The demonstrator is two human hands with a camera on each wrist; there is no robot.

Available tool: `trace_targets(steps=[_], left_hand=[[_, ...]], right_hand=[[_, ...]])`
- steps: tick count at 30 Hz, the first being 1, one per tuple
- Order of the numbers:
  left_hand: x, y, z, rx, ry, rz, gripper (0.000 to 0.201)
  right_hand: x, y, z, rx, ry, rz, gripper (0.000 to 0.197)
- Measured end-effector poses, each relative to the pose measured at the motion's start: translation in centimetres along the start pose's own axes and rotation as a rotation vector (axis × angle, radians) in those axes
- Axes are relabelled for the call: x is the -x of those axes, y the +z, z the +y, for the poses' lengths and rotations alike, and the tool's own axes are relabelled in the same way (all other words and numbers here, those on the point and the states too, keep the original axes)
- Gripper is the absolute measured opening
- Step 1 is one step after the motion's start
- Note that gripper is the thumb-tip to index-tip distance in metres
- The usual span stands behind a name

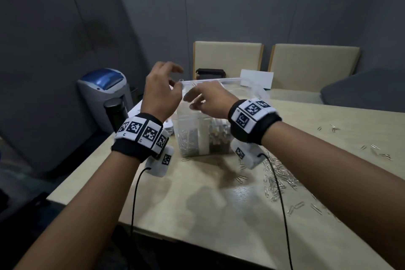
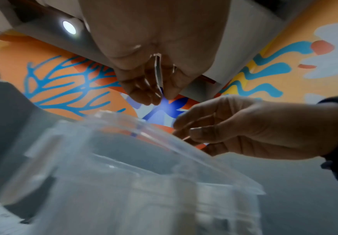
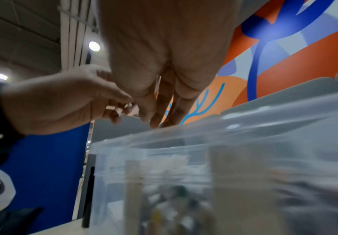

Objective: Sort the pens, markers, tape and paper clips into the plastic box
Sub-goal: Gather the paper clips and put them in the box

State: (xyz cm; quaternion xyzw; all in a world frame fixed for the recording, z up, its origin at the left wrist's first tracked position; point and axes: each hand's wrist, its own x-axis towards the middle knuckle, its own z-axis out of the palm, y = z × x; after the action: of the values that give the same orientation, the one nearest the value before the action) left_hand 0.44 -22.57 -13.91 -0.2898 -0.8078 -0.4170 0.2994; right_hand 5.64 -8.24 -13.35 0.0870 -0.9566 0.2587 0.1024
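A clear plastic box [image 1: 186,120] stands on the beige table, with paper clips [image 1: 188,142] piled in its left compartment and pens and markers [image 1: 219,138] in the one beside it. Both hands hover over its near left rim. My left hand [image 1: 178,79] has curled fingers that pinch a few paper clips [image 2: 158,71], the same clips [image 3: 128,106] showing in the right wrist view. My right hand [image 1: 189,102] points its nearly straight fingers [image 3: 154,111] down at the rim, close to the left fingertips; nothing clearly sits between them. Tape is not visible.
Many loose paper clips [image 1: 278,175] lie on the table right of the box, more at the far right [image 1: 377,151]. A black bottle [image 1: 116,112] stands at the table's left edge. A black case [image 1: 210,72], white card [image 1: 256,79] and two chairs [image 1: 228,57] are behind.
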Motion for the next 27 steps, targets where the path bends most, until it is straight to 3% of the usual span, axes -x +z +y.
trace_targets(steps=[3,5,8,10,13,16,19,22,27], left_hand=[[0.6,0.8,1.9,0.061,0.078,-0.055,0.016],[1.8,2.1,3.6,0.103,0.156,-0.165,0.014],[4.2,5.5,6.2,0.149,0.313,-0.473,0.013],[6.1,8.3,7.4,0.105,0.378,-0.735,0.014],[9.7,12.7,8.0,-0.019,0.393,-1.084,0.035],[12.0,16.2,8.4,-0.176,0.517,-1.241,0.074],[12.2,18.3,9.3,-0.278,0.482,-1.345,0.102],[12.1,19.5,9.8,-0.317,0.469,-1.408,0.106],[12.1,20.4,9.2,-0.268,0.5,-1.364,0.084]], right_hand=[[3.2,-2.3,2.2,-0.041,-0.025,0.18,0.026],[6.2,-4.0,4.7,-0.04,-0.033,0.295,0.021],[11.3,-6.2,9.8,-0.029,0.039,0.474,0.018],[14.8,-7.1,14.0,0.018,0.148,0.51,0.019],[20.0,-7.6,20.6,0.154,0.388,0.33,0.022],[23.5,-6.9,24.7,0.268,0.585,0.031,0.027],[24.4,-5.9,25.9,0.293,0.634,-0.126,0.054],[23.4,-4.6,25.6,0.246,0.614,-0.201,0.066],[21.3,-3.4,23.2,0.21,0.537,-0.355,0.061]])
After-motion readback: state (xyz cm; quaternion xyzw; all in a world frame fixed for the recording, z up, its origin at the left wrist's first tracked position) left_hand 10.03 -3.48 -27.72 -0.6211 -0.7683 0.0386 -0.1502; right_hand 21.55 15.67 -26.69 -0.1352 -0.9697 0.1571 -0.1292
